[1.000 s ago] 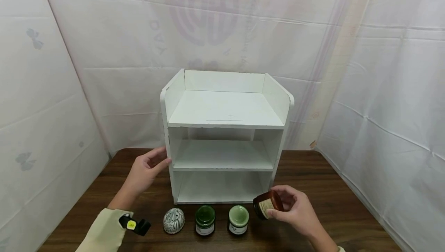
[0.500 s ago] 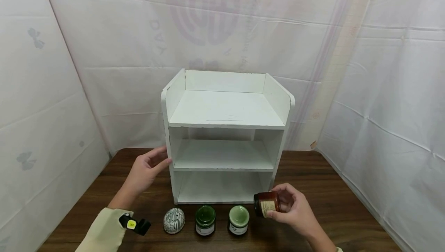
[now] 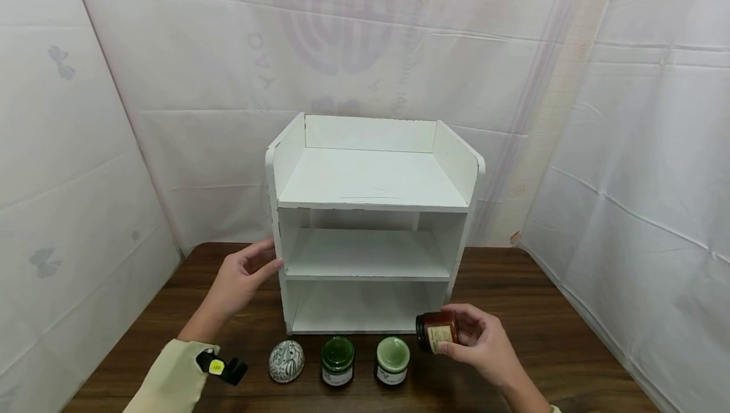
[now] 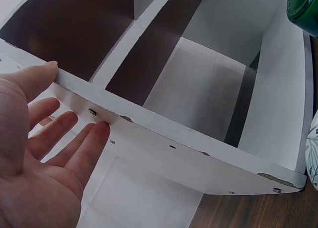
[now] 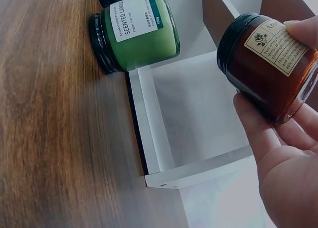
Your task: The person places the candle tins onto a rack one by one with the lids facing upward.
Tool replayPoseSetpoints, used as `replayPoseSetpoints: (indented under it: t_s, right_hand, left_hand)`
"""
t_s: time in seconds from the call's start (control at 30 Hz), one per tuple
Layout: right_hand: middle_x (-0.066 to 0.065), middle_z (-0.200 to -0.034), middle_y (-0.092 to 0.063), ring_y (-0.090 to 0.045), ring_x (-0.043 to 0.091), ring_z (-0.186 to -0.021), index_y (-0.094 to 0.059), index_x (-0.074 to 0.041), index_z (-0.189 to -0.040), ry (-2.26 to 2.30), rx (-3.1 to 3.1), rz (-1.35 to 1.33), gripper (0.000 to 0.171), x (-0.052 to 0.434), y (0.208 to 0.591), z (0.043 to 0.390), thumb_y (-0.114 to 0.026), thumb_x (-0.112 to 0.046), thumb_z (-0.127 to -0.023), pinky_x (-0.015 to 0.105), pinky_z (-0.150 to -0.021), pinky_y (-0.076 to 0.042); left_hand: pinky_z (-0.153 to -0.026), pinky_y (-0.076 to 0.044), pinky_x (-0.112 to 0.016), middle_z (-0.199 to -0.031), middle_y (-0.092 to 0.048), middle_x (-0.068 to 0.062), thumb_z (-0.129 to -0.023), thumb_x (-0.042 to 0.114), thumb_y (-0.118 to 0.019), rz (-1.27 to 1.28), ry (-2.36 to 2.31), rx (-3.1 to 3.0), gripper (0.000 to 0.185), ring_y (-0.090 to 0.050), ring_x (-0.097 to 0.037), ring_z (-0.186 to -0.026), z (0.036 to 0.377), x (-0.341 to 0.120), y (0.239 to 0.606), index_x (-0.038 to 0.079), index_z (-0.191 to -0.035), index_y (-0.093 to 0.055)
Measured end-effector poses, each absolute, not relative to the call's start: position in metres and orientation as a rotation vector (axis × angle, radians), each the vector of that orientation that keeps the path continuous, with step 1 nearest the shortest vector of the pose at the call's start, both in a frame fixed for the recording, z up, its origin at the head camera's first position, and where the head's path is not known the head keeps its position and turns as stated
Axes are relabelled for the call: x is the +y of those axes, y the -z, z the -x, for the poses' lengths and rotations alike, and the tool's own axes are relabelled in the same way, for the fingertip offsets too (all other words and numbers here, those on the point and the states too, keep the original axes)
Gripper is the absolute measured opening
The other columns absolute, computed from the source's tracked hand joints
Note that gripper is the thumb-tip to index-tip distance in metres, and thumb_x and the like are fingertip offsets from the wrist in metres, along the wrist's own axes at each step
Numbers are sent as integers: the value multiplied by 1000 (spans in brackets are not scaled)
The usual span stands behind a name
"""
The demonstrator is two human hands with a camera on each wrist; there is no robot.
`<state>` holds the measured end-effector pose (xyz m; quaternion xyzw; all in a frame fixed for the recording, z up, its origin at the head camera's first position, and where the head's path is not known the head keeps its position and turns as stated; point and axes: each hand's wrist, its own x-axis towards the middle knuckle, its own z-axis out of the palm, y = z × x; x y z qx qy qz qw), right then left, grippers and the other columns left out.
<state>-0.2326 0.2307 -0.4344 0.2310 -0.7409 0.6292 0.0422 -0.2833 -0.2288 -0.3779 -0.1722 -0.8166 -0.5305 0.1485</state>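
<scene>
My right hand (image 3: 483,349) grips an amber glass candle jar (image 3: 439,330) by its base, off the table. The jar lies sideways, its black lid toward the left and its cream label showing, also seen in the right wrist view. My left hand (image 3: 236,279) rests on the left side of a white wooden shelf unit (image 3: 366,277). In the left wrist view its thumb (image 4: 37,79) touches the front edge, and its loosely spread fingers lie along the outer side panel. A dark green candle jar (image 3: 337,361) and a light green candle jar (image 3: 391,360) stand in front of the shelf.
A patterned rounded tin (image 3: 286,362) sits on the brown wooden table (image 3: 502,280), left of the green jars. The shelf unit has an upper tray and two lower compartments. White curtain sheets (image 3: 199,147) hang behind and at both sides.
The amber jar has turned in my right hand from a slanted pose to nearly level, its label now facing more forward. My left hand keeps its place on the shelf.
</scene>
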Motion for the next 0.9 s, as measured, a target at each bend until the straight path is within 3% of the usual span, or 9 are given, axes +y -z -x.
replayPoseSetpoints:
  t_s: [0.2, 0.47, 0.9]
  right_hand:
    - [-2, -108, -75, -73, 14, -92, -60, 9, -127, -1916, -2265, -701, 52, 230, 435, 233, -81, 5, -80, 32, -76, -62]
    - [-1, -112, -73, -73, 15, -96, -52, 17, -126, -2014, -2137, -824, 49, 229, 436, 234, -75, 11, -82, 32, -78, -62]
    - [1, -119, -68, -69, 11, -102, -49, 11, -125, -2153, -2011, -929, 50, 223, 440, 235, -73, 15, -81, 27, -81, -60]
  left_hand:
    - [-86, -53, -16, -138, -65, -17, -100, 25, -69, 490, 1524, -2349, 50, -61, 8, -110, 283, -228, 377, 9, -146, -57]
    - [-87, -53, -15, -139, -64, -18, -100, 24, -69, 506, 1548, -2331, 50, -61, 8, -112, 284, -228, 378, 8, -146, -57]
    - [-87, -54, -15, -140, -63, -18, -100, 23, -69, 515, 1568, -2324, 49, -61, 8, -112, 284, -228, 378, 8, -146, -57]
